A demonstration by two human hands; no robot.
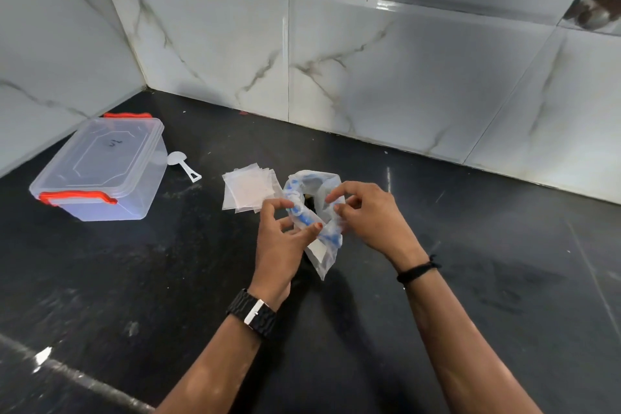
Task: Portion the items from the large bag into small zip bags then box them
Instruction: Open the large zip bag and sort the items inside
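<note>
Bare forearms, no sleeves. The left wrist wears a black textured-link watch band with silver clasp [252, 312]; the right, a thin black knotted thread [418, 271].

The clear plastic box [97, 171] with red clips has a small dark handwritten mark on its lid [112, 142]. It is too small to read for sure. No other words or numbers can be read.

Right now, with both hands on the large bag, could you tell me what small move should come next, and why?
Probably roll the rim down further and stand the large bag open on the counter. Both the left hand and right hand pinch its bunched mouth, while the scoop and small zip bags lie untouched nearby.
</note>
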